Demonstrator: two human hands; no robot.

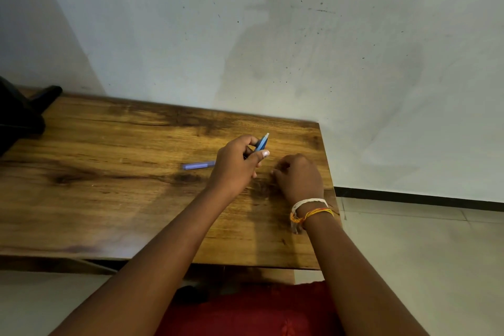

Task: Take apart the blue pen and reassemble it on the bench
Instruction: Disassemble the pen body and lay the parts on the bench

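Note:
My left hand (237, 163) holds the blue pen barrel (261, 143) between thumb and fingers, its pale tip pointing up and away. A separate blue pen piece, probably the cap (198, 165), lies flat on the wooden bench (109, 172) just left of that hand. My right hand (298, 176) rests knuckles-up on the bench to the right, fingers curled down onto the wood; whether anything is under the fingertips is hidden. Thread bands circle the right wrist.
The bench ends at a right edge (328, 172) close to my right hand, with tiled floor (422, 254) beyond. A dark object (21, 114) sits at the bench's far left. A pale wall (272, 49) rises right behind the bench.

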